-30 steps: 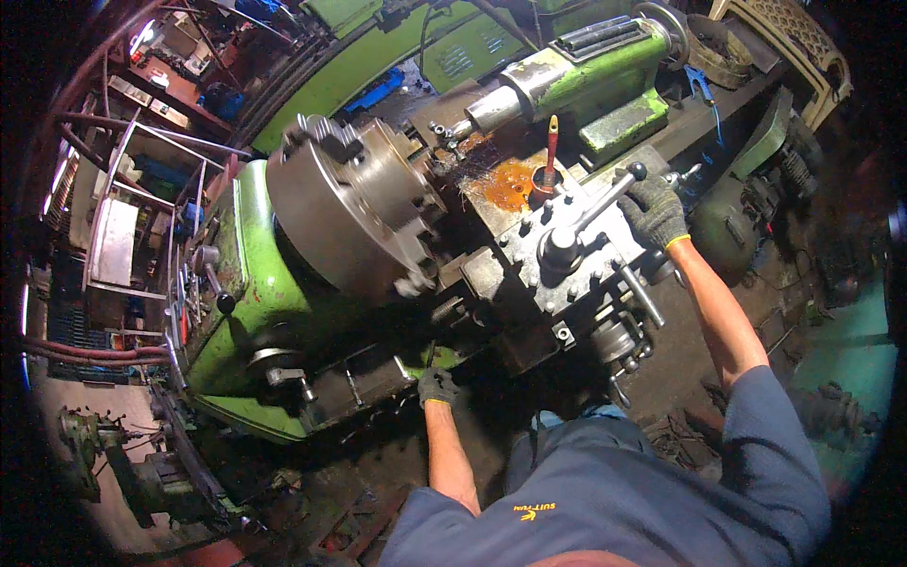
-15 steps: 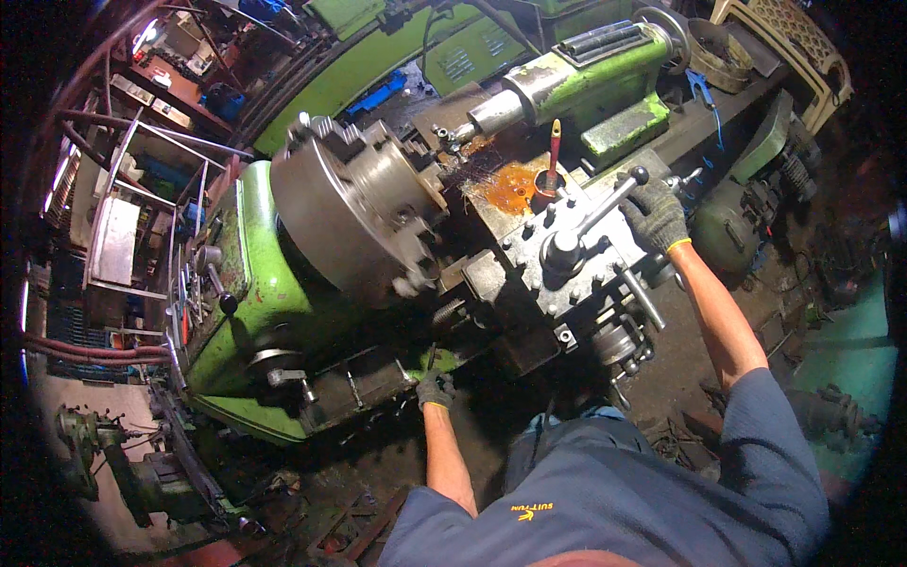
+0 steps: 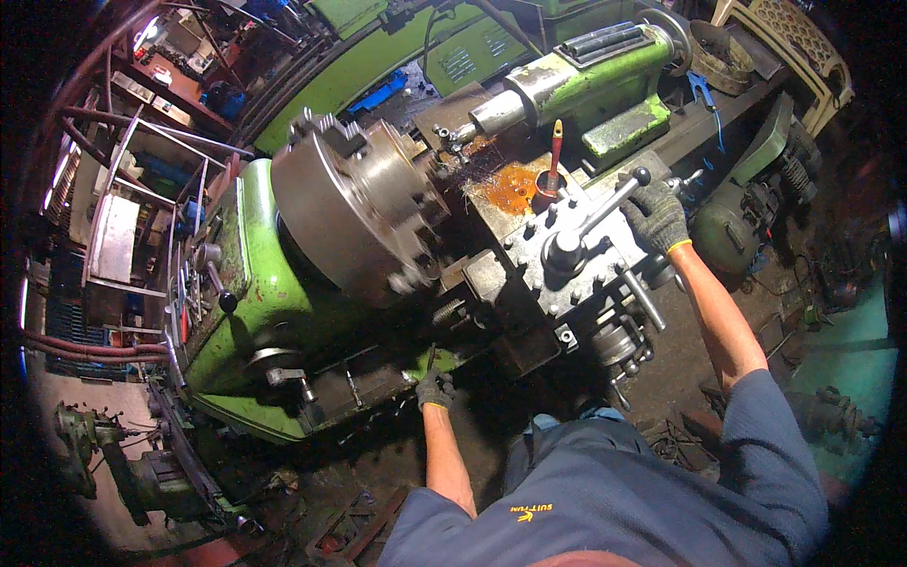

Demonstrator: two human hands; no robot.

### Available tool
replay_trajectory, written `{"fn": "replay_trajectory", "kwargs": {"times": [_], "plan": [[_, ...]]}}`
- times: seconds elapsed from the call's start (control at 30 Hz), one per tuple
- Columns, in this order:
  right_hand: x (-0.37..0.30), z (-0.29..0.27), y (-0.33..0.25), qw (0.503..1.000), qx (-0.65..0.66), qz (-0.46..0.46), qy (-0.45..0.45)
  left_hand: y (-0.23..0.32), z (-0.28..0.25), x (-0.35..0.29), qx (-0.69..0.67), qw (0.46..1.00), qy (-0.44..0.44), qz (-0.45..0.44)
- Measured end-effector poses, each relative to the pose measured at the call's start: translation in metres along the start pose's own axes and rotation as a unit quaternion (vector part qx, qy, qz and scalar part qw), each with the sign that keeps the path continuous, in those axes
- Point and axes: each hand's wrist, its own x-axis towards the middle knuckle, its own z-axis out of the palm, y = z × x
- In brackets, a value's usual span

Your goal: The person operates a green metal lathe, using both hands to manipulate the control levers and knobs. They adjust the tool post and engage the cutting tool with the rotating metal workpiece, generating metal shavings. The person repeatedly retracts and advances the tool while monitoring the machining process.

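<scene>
Head view of a lathe and two gloved hands. Compared with the earlier frames, only the chuck (image 3: 326,213) changes plainly — its projecting blocks stand at new angles and blur along the near rim, so it is judged to be turning — while both hands keep their places, which suggests a steady stage of the work. The chuck lies left of centre, against the green headstock (image 3: 253,227). The right hand (image 3: 656,214) has its fingers curled around the knobbed end of a long lever (image 3: 607,208) on the tool block (image 3: 619,241). The left hand (image 3: 435,390) is at a thin upright rod (image 3: 432,355) by the machine's near edge; whether its fingers grasp the rod cannot be told. A dark gap separates chuck from tool block. Beyond the block's far edge, a red-handled brush (image 3: 556,146) stands in a cup (image 3: 544,194), and the tailstock (image 3: 628,71) bounds the space above. Nearer the person, a bar handle (image 3: 644,300) juts out left of the right forearm (image 3: 723,317).
</scene>
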Motion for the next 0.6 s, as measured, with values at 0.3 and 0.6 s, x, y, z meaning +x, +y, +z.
{"fn": "replay_trajectory", "kwargs": {"times": [0.3,0.6], "plan": [[-0.003,0.006,0.006,1.0,-0.008,0.02,-0.012,-0.001,-0.002,-0.002,0.001,1.0,0.0,0.023],[0.0,-0.001,-0.005,1.0,-0.001,0.004,0.005,0.0,0.002,-0.005,-0.01,0.999,0.03,0.018]]}}
